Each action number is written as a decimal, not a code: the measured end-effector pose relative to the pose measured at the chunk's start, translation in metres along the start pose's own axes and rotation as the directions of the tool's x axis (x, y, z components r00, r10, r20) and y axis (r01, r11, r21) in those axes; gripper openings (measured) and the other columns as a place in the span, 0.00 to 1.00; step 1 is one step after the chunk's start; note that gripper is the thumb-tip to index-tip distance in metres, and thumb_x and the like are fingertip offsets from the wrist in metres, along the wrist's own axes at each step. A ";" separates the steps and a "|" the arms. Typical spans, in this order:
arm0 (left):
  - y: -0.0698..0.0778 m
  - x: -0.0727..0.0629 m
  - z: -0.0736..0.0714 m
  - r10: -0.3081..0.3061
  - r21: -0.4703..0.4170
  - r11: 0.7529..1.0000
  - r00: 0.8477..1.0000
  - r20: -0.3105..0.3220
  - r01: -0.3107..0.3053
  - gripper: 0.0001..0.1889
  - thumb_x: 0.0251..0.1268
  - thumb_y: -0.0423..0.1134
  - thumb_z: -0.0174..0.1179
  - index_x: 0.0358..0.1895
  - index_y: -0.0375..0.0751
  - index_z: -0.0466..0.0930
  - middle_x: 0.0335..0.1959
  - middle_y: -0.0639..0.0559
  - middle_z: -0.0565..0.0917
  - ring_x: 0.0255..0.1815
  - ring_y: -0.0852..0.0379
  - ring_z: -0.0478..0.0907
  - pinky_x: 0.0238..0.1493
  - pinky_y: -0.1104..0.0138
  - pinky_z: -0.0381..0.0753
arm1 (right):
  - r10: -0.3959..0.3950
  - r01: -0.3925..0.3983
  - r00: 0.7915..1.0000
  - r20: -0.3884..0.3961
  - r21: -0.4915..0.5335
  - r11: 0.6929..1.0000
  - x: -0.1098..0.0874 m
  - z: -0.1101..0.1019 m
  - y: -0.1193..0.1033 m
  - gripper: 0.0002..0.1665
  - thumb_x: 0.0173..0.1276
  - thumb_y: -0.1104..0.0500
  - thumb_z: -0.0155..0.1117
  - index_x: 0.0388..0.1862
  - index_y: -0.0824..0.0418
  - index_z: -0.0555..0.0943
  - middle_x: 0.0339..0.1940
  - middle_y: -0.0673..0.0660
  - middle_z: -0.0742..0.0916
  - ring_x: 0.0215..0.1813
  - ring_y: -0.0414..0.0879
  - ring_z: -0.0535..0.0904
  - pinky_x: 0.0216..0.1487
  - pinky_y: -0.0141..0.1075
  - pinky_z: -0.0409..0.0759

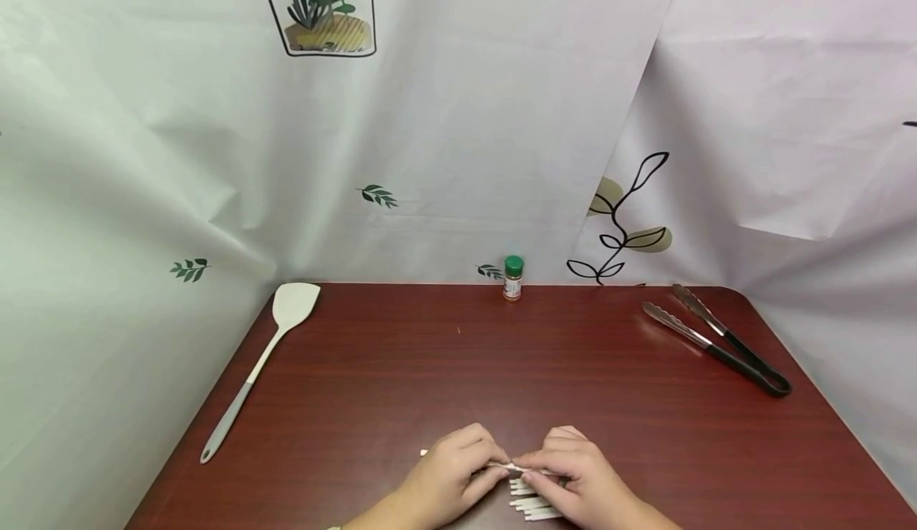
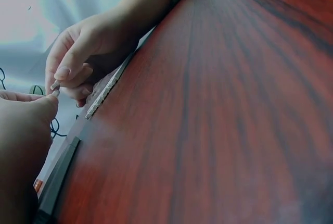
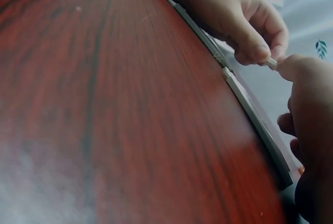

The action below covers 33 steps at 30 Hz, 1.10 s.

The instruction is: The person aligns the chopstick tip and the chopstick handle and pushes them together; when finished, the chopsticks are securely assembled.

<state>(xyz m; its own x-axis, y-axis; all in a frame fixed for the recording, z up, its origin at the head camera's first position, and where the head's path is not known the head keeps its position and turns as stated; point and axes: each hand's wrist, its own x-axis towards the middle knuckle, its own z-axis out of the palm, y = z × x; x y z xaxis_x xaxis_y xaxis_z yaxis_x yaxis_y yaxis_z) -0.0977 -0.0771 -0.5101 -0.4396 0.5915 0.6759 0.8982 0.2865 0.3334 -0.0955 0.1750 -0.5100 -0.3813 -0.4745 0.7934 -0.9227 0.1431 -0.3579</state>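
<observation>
Near the table's front edge, my left hand (image 1: pixel 458 470) and right hand (image 1: pixel 580 474) meet at a thin white stick (image 1: pixel 517 467). Both pinch it between thumb and fingers, and its far left end (image 1: pixel 423 453) pokes out beyond the left hand. In the right wrist view, a short pale piece of the stick (image 3: pixel 271 63) shows between the fingertips. Several similar white sticks (image 1: pixel 526 503) with narrower tips lie side by side on the table, partly hidden under my right hand. Their ends form a row (image 2: pixel 104 96) in the left wrist view.
A white spatula with a grey handle (image 1: pixel 243 391) lies at the left. Tongs with black handles (image 1: pixel 723 347) lie at the back right. A small green-capped jar (image 1: pixel 513 279) stands at the back edge, before a patterned white cloth (image 1: pixel 458 116). A dark bar (image 2: pixel 60 179) shows at the left wrist view's lower left.
</observation>
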 end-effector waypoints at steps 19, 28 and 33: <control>0.001 0.002 -0.003 0.044 -0.020 0.999 0.996 0.074 -0.042 0.06 0.73 0.34 0.68 0.47 0.47 0.84 0.44 0.60 0.82 0.46 0.70 0.79 0.52 0.81 0.76 | -0.001 0.001 1.000 0.019 0.002 1.000 -0.001 0.002 0.005 0.09 0.64 0.65 0.79 0.40 0.55 0.90 0.27 0.40 0.82 0.31 0.33 0.75 0.45 0.32 0.71; 0.005 0.004 -0.001 0.057 -0.053 0.997 0.996 0.072 -0.053 0.05 0.72 0.32 0.68 0.46 0.46 0.84 0.43 0.59 0.82 0.45 0.70 0.79 0.51 0.82 0.75 | -0.037 0.036 0.999 0.025 0.019 0.999 -0.003 0.004 0.006 0.02 0.71 0.60 0.76 0.38 0.57 0.89 0.29 0.42 0.85 0.33 0.34 0.78 0.46 0.33 0.73; 0.006 0.003 -0.001 0.048 -0.062 0.997 0.997 0.056 -0.045 0.07 0.71 0.32 0.69 0.45 0.46 0.84 0.43 0.59 0.82 0.44 0.70 0.77 0.50 0.83 0.74 | -0.040 0.039 0.999 0.003 0.031 0.999 0.000 0.005 0.003 0.02 0.73 0.60 0.75 0.38 0.57 0.89 0.29 0.43 0.85 0.33 0.34 0.78 0.45 0.31 0.73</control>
<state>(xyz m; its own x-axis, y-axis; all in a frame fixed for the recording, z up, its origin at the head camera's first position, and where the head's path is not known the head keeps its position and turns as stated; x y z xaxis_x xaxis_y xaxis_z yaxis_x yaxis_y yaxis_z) -0.0938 -0.0737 -0.5054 -0.3950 0.6457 0.6535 0.9150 0.2128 0.3428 -0.0981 0.1708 -0.5138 -0.3444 -0.4828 0.8052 -0.9348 0.0975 -0.3414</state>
